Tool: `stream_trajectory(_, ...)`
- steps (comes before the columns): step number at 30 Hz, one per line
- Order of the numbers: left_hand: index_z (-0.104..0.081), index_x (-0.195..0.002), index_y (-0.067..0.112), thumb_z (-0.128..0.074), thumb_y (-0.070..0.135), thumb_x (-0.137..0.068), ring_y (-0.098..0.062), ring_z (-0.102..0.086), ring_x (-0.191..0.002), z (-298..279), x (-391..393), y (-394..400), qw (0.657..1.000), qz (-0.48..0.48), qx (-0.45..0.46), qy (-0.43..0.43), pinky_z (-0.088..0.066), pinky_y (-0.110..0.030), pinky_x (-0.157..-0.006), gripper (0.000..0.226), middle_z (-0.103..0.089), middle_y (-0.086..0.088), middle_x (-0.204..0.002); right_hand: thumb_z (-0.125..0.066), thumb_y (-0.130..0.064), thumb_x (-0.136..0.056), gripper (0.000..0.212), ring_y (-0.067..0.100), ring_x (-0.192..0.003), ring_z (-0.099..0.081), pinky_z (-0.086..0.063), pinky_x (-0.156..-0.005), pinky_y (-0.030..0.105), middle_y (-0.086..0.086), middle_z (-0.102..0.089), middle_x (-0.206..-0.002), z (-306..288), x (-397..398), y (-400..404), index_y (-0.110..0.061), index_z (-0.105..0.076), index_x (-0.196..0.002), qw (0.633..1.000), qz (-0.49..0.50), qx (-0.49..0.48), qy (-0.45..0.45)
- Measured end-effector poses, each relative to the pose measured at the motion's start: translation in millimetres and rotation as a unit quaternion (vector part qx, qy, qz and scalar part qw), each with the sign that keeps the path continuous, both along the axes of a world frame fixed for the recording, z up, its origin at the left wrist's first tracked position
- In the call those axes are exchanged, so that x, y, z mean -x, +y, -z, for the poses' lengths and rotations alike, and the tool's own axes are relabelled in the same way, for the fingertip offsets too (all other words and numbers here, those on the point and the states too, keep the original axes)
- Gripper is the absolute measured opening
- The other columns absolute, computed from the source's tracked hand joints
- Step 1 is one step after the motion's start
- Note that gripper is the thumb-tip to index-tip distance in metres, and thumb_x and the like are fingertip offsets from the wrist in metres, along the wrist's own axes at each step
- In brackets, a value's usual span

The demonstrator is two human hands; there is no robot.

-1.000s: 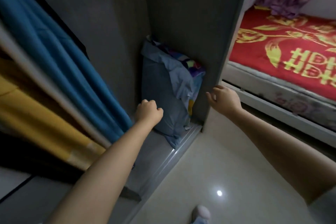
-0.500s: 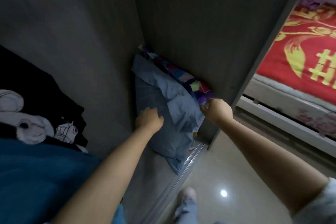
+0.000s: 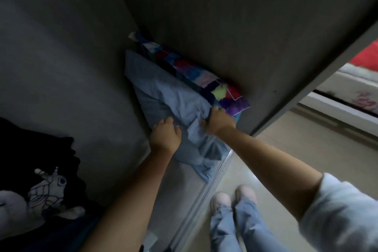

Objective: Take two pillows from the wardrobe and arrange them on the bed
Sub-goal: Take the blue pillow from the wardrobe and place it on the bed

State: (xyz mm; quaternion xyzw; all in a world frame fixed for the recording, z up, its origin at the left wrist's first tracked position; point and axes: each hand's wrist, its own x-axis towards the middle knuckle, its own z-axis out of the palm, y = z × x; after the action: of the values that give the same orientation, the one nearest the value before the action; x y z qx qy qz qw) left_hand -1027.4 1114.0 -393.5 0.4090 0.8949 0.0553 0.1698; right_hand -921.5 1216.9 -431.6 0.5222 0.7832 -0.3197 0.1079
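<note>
Hands closing on the first pillow, low in the dark grey wardrobe (image 3: 235, 26).

Both arms reach down and forward into the cabinet's bottom right corner, where a soft plain blue pillow (image 3: 163, 96) leans on edge with a multicoloured patchwork pillow (image 3: 204, 75) wedged behind it against the side panel. The right hand (image 3: 219, 121) has its fingers curled shut on a bunched fold at the blue pillow's upper near edge; the left hand (image 3: 165, 134) is loosely curled and pressed against its lower face, though whether it truly holds cloth I cannot tell. This looks like the first pick-up, with neither pillow out yet. Next, I judge, comes drawing it out over the metal sliding-door track (image 3: 206, 188), then turning towards the red-covered bed (image 3: 366, 55) at far right.
</note>
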Motion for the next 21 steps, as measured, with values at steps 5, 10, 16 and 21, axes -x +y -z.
stream_trajectory(5, -0.064, -0.098, -0.012, -0.057, -0.010, -0.079, -0.045, -0.061, -0.094, -10.0, 25.9, 2.3, 0.983, 0.048, -0.171, 0.042, -0.052, -0.045, -0.080, 0.020, -0.065, -0.034, -0.096, -0.051, -0.025, -0.089, 0.031, 0.034, -0.109, -0.056, -0.048, -0.086, 0.039, 0.018, -0.057, -0.120, 2.5, -0.7, -4.0, -0.004, -0.048, -0.111, 0.980, -0.197, -0.028, 0.010)
stream_trajectory(10, -0.052, -0.126, 0.000, -0.055, 0.003, -0.081, -0.034, -0.038, -0.134, -4.0, 59.9, 17.2, 0.961, 0.252, -0.051, 0.099, -0.030, -0.052, -0.109, 0.045, -0.049, -0.020, -0.139, -0.050, -0.022, -0.089, 0.028, 0.032, -0.108, -0.057, -0.047, -0.083, 0.036, 0.018, -0.059, -0.118, -0.6, -13.0, -43.9, 0.000, -0.053, -0.107, 0.936, -0.351, -0.009, 0.014)
stream_trajectory(16, -0.022, -0.145, 0.023, -0.045, 0.022, -0.093, -0.009, -0.007, -0.145, 23.5, 62.0, -23.1, 0.936, 0.312, 0.155, 0.058, 0.004, -0.058, -0.115, 0.057, -0.018, 0.009, -0.156, -0.051, -0.023, -0.088, 0.031, 0.033, -0.108, -0.057, -0.047, -0.087, 0.037, 0.016, -0.059, -0.121, 10.3, -39.5, -77.3, -0.005, -0.052, -0.113, 0.953, -0.301, 0.004, 0.023)
stream_trajectory(21, -0.036, -0.140, 0.019, -0.063, 0.039, -0.084, -0.015, -0.030, -0.140, 34.3, 53.1, -54.2, 0.919, 0.381, 0.071, 0.075, -0.007, -0.062, -0.112, 0.066, -0.040, -0.004, -0.147, -0.056, -0.019, -0.086, 0.021, 0.035, -0.101, -0.059, -0.045, -0.081, 0.036, 0.020, -0.066, -0.109, 11.4, -68.6, -84.0, -0.005, -0.060, -0.100, 0.981, -0.186, 0.045, 0.037)
